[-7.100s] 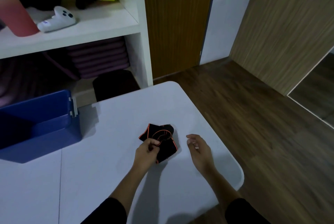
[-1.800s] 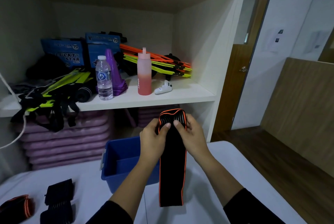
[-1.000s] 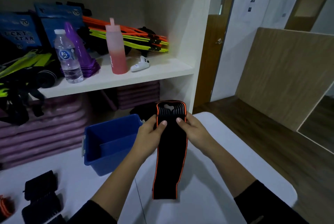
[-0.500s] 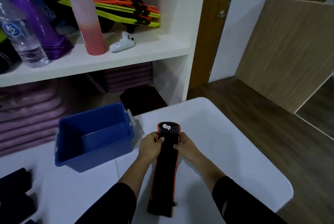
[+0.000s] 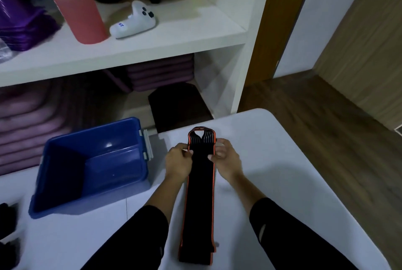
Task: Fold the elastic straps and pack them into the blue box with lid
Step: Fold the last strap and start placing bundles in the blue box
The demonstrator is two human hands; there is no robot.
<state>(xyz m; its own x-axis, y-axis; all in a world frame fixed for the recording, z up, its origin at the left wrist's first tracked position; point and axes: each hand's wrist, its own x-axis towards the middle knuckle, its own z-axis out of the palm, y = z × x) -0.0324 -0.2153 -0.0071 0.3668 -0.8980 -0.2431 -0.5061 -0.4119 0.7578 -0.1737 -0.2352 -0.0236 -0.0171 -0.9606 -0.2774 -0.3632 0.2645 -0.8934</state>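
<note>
A long black elastic strap with orange edging lies stretched flat on the white table, running from near me to its rounded far end. My left hand pinches its left edge near that far end, and my right hand holds the right edge opposite. The open blue box stands on the table just left of my left hand, with nothing visible inside. No lid is in sight.
More dark straps lie at the table's left edge. Behind the table a white shelf carries a pink bottle, a white controller and purple cones. Purple mats are stacked below. The table's right edge drops to wooden floor.
Earlier I picked the crumpled strap off the table, held it up hanging straight with both hands, then lowered it. It now lies flat along the table, both hands still at its far end.
</note>
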